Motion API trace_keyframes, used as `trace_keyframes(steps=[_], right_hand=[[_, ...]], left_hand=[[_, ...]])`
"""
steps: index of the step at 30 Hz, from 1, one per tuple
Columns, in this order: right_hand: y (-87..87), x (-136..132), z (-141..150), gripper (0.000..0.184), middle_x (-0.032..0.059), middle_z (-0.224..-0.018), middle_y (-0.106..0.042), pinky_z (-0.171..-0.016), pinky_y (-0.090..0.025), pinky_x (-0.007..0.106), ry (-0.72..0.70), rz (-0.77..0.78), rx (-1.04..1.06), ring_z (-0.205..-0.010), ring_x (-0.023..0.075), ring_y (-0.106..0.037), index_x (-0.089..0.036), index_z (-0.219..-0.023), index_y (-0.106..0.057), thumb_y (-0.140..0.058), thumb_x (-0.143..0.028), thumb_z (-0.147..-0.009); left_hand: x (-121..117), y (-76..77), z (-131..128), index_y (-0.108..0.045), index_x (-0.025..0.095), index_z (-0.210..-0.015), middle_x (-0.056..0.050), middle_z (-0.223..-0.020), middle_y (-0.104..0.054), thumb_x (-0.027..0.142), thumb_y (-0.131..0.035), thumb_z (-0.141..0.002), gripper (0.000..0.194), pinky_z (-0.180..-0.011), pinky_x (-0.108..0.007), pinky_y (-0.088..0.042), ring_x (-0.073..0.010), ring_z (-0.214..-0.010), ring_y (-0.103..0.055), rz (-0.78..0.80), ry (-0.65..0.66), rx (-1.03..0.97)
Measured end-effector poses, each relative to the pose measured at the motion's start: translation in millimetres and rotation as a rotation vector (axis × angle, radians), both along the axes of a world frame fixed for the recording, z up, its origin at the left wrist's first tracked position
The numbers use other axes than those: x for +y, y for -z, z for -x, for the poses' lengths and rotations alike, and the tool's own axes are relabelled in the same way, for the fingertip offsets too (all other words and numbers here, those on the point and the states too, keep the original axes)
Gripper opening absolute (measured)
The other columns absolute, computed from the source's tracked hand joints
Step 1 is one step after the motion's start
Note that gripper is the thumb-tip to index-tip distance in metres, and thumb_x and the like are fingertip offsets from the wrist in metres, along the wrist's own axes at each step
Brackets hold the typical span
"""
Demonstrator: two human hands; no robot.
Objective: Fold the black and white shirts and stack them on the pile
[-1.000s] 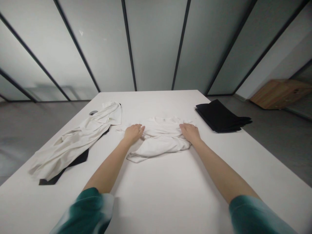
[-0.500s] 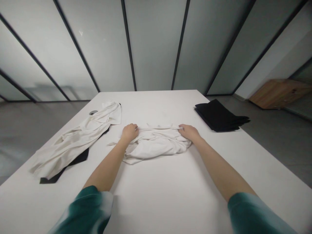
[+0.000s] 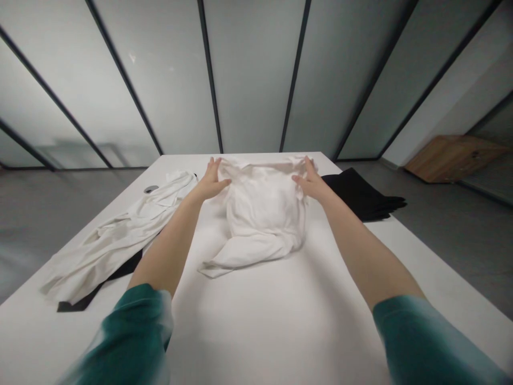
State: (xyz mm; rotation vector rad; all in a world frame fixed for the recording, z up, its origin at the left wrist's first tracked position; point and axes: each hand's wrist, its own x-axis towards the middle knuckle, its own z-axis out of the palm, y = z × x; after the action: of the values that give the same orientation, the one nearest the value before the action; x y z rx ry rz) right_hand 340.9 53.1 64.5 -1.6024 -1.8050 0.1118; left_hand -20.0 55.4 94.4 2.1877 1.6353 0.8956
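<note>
A crumpled white garment [image 3: 264, 206] hangs from both my hands above the table, its lower part resting in folds on the tabletop. My left hand [image 3: 210, 182] grips its upper left corner, thumb pointing inward and fingers upward. At the upper right corner, my right hand [image 3: 310, 181] holds the cloth in the same way. Between the two hands the top edge is stretched roughly level. Whether the garment is a shirt cannot be made out from its folds.
More white clothing [image 3: 120, 230] lies loosely on the left of the white table [image 3: 256, 326], over a black piece [image 3: 124, 267]. A stack of folded black cloth [image 3: 360, 195] rests at the right edge. Behind the table stands a frosted glass partition [image 3: 252, 80].
Both hands have risen and moved away from me, lifting the garment's far edge off the table. Its bunched cloth has opened out into a hanging panel.
</note>
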Motion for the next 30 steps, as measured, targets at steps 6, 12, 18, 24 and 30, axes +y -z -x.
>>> trace_keyframes(steps=[6, 12, 18, 24, 30], right_hand=[[31.2, -18, 17, 0.073, 0.0164, -0.156, -0.040, -0.118, -0.029, 0.046, -0.222, 0.034, -0.052, -0.144, 0.0291, -0.037, -0.015, -0.155, -0.032, -0.055, -0.041, -0.091], [94.3, -67, 31, 0.048, 0.0152, -0.144, -0.056, -0.112, -0.036, 0.045, -0.209, 0.291, -0.343, -0.132, 0.0297, -0.051, -0.016, -0.136, -0.058, -0.046, -0.041, -0.097], [109.2, -84, 46, 0.046, 0.0173, -0.147, -0.051, -0.112, -0.035, 0.047, -0.144, 0.269, -0.435, -0.136, 0.0307, -0.046, -0.014, -0.136, -0.059, -0.047, -0.034, -0.097], [105.1, -92, 69, 0.042, 0.0132, -0.145, -0.054, -0.110, -0.038, 0.047, -0.539, 0.099, -0.454, -0.134, 0.0273, -0.048, -0.021, -0.133, -0.063, -0.046, -0.023, -0.095], [82.1, -113, 72, 0.026, 0.0129, -0.142, -0.057, -0.108, -0.038, 0.050, -0.653, 0.060, -0.446, -0.135, 0.0315, -0.046, -0.021, -0.106, -0.076, -0.056, -0.025, -0.089]], left_hand=[[-23, 41.0, -18, -0.046, 0.017, -0.145, -0.015, -0.151, -0.049, 0.037, -0.050, -0.092, 0.058, -0.116, -0.044, -0.032, -0.0285, -0.139, -0.045, 0.022, 0.099, 0.299], [-65, 106.0, -20, -0.051, 0.018, -0.143, -0.012, -0.156, -0.043, 0.042, -0.044, -0.097, 0.051, -0.119, -0.042, -0.030, -0.0255, -0.144, -0.039, 0.170, 0.255, 0.472], [-72, 121.2, -15, -0.047, 0.021, -0.146, -0.011, -0.160, -0.035, 0.044, -0.035, -0.101, 0.052, -0.121, -0.048, -0.025, -0.0255, -0.149, -0.031, 0.148, 0.118, 0.553], [-72, 120.0, -17, -0.046, 0.019, -0.146, -0.013, -0.160, -0.036, 0.045, -0.036, -0.101, 0.054, -0.121, -0.048, -0.025, -0.0264, -0.149, -0.030, 0.152, 0.063, 0.538], [-65, 118.9, -8, -0.043, 0.017, -0.149, -0.014, -0.161, -0.033, 0.045, -0.033, -0.101, 0.056, -0.120, -0.052, -0.025, -0.0270, -0.150, -0.027, 0.194, -0.070, 0.531]])
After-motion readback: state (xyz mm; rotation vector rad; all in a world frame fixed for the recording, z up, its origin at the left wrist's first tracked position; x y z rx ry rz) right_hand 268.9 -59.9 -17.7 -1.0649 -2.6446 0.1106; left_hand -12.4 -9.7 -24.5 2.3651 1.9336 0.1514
